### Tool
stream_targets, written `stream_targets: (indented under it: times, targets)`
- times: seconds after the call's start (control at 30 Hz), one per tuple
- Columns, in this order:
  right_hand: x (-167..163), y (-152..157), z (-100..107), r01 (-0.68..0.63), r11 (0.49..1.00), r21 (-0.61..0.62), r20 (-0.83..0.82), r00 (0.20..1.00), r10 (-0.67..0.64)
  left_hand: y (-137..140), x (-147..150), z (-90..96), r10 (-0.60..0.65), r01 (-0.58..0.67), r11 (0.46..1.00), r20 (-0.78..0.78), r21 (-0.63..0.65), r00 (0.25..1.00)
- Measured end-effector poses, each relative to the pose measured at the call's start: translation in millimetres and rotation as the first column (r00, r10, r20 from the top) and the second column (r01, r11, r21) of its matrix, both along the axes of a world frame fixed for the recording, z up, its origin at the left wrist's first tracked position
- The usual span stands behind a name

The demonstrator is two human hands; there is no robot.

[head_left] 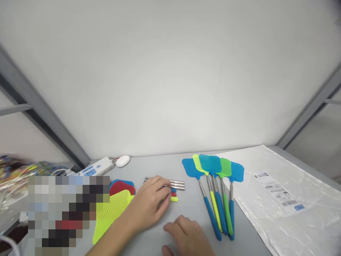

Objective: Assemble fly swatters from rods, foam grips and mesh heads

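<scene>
My left hand (154, 201) is over a small group of silver metal rods (178, 185) and blue, red and yellow handle ends (173, 199). Its fingers are bent, with the thumb close to them; what lies between them is hidden. Under and behind that wrist lie flat swatter heads: a yellow-green perforated one (113, 209), a red one (121, 188) and a blue one partly covered. My right hand (189, 236) is low in the picture, holding nothing, thumb and fingers apart. To its right, several fly swatters (213, 188) with metal shafts and blue, yellow or green handles lie fanned out.
A white plastic mailing bag (306, 227) with a printed label covers the right side. At the back left are a power strip (101, 166) and a white mouse-shaped object (123, 161). Bundled clear plastic packaging (13, 186) sits far left; a pixelated area hides the front left.
</scene>
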State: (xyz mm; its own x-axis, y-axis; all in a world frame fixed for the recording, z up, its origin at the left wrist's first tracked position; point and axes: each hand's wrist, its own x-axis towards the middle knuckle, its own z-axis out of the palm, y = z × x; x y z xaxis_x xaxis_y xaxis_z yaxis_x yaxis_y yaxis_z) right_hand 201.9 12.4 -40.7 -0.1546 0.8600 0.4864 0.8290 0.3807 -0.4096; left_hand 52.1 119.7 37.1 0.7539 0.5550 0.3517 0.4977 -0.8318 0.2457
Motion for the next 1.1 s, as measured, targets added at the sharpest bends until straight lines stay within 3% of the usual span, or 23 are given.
stream_targets:
  times: [0.13, 0.23, 0.37, 0.47, 0.6, 0.8, 0.93, 1.1]
  targets:
    - [-24, 9, 12, 0.045, 0.964, -0.262, 0.109, 0.994, -0.017, -6, -30, -3.7, 0.111, -0.112, 0.993, -0.022, -0.037, 0.994]
    - [-33, 9, 13, 0.098, 0.934, -0.345, 0.081, 0.994, -0.075, -8, -37, -1.5, 0.161, -0.163, 0.984, -0.037, -0.072, 0.986]
    - [-36, 9, -4, 0.133, 0.939, -0.318, 0.065, 0.991, -0.119, -8, -38, 1.2, 0.2, -0.201, 0.977, -0.017, -0.078, 0.98]
    - [-26, 12, -10, 0.056, 0.945, -0.322, 0.03, 0.998, -0.049, -6, -41, -2.5, 0.221, -0.22, 0.97, -0.005, -0.104, 0.975]
    - [-6, 10, 9, -0.023, 0.912, -0.41, -0.014, 1.0, 0.019, -2, -42, -9.9, 0.208, -0.207, 0.97, -0.009, -0.13, 0.978]
    - [-12, -2, 40, 0.064, 0.937, -0.343, -0.037, 0.996, -0.081, -7, -35, -15.9, 0.22, -0.224, 0.967, -0.047, -0.122, 0.974]
    - [-21, -5, 43, 0.14, 0.942, -0.307, -0.072, 0.983, -0.169, -9, -33, -18.1, 0.199, -0.206, 0.965, -0.062, -0.163, 0.978]
    - [-21, -4, 34, 0.151, 0.961, -0.234, -0.096, 0.979, -0.178, -13, -23, -18.3, 0.173, -0.186, 0.955, -0.08, -0.23, 0.982]
